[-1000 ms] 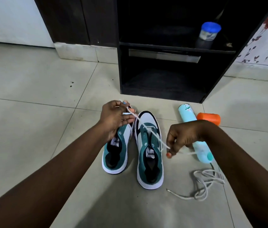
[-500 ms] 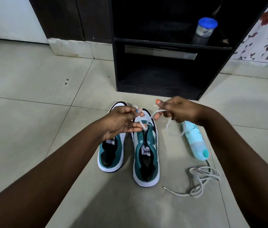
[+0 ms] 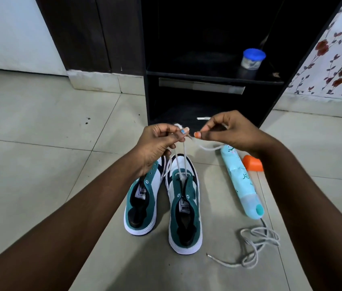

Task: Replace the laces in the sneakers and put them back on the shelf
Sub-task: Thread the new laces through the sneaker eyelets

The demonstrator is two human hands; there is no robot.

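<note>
Both the left hand (image 3: 155, 143) and right hand (image 3: 226, 131) pinch the white lace (image 3: 183, 156) taut above the right sneaker (image 3: 184, 206), seemingly evening its ends before further threading.

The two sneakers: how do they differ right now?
The right sneaker has a white lace through its front eyelets, both ends held up by the left hand and right hand. The left sneaker has bare eyelets and sits partly under the left forearm. Both are teal and white, toes toward the shelf.

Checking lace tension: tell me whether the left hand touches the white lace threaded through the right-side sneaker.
Touching. The head view shows the left hand pinching the white lace at its fingertips.
</note>
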